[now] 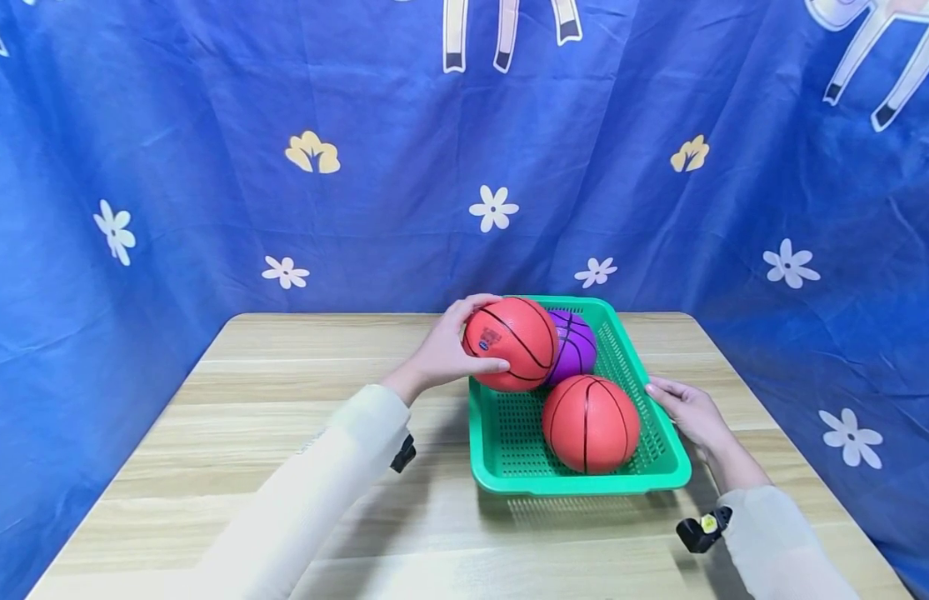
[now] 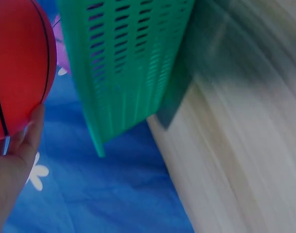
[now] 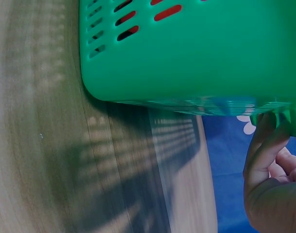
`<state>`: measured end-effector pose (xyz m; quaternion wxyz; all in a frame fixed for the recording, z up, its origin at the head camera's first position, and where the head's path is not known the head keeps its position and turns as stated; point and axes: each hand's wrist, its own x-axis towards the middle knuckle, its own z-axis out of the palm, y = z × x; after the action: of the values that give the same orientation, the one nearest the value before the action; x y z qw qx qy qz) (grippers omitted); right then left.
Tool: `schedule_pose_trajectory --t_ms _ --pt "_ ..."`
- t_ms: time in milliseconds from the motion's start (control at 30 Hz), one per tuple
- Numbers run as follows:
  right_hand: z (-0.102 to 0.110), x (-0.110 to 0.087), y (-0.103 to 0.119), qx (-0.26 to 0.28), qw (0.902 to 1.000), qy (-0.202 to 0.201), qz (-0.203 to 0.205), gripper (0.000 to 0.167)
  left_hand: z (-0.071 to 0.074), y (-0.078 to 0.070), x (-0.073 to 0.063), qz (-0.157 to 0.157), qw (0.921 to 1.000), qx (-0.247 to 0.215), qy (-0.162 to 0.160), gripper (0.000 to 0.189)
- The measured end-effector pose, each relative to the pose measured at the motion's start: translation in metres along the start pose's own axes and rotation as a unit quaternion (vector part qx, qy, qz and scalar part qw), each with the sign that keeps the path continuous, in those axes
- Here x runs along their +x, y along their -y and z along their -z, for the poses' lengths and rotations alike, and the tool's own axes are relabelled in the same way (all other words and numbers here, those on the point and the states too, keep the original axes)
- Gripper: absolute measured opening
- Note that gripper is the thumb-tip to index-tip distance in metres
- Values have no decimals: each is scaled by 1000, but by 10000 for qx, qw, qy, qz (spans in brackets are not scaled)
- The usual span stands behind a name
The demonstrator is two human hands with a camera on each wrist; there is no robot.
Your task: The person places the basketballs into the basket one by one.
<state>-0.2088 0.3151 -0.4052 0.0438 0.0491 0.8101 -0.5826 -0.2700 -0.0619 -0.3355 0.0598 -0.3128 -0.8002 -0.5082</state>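
Observation:
A green plastic basket with slotted walls holds a purple toy basketball at the back and a red toy basketball at the front right. Over the basket's back left part, my left hand grips another red basketball, thumb in front and fingers around its far left side. That ball partly hides the purple one. On the opposite side, my right hand pinches the basket's right rim; the right wrist view shows its fingers bent at the green edge.
The basket stands over a light wood-grain table, toward its right side. A blue cloth with white flowers and animal figures hangs behind and beside the table. Each wrist carries a small black camera.

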Motion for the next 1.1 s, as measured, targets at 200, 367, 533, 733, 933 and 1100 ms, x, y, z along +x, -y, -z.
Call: schedule_pose_trajectory --t_ms 200,367,533,733,933,1100 --pt "-1 0 -1 182 9998 44 -3 68 -15 7 -1 43 9999 40 -87 76" --pt "-1 -1 1 166 9999 33 -3 68 -25 12 -3 164 9997 87 -134 78" --pt "0 -1 1 241 9997 63 -2 68 -31 15 -4 61 9995 279 -143 79" --pt "-1 0 0 412 9991 46 -61 66 -37 15 -4 101 9992 372 109 79" --pt "-1 -1 1 444 9990 70 -82 69 -40 15 -4 173 9980 516 312 82" --pt "0 -2 1 566 9983 78 -124 69 -41 17 -7 297 9972 548 410 84"
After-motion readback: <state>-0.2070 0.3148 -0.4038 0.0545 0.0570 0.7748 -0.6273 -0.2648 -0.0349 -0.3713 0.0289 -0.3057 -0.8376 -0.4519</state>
